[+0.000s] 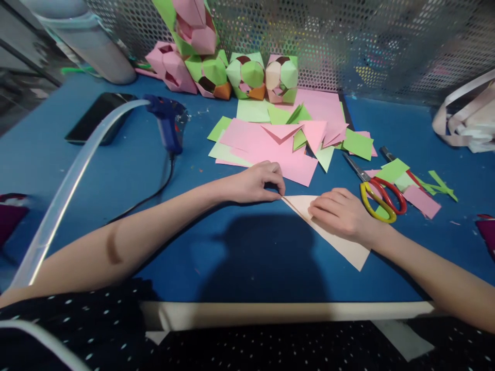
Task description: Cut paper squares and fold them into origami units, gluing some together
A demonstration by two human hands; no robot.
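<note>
A pale, cream-pink paper triangle point(342, 245) lies on the blue tabletop in front of me, one point towards my body. Its left corner is pinched between the thumb and index finger of my left hand point(260, 181). My right hand point(340, 214) rests on the paper, its fingers lying across the upper part and hiding some of it. A thin brownish line runs along the paper's left edge; I cannot tell whether it is a crease or a narrow strip.
Beyond my hands lies a pile of pink and green paper point(266, 147). Folded paper blocks point(246, 74) stand along a perforated metal panel point(320, 46). Scissors point(381, 198) lie right, among scraps. A blue glue gun point(167, 121), phone point(98, 117) and bottle point(91, 44) are left.
</note>
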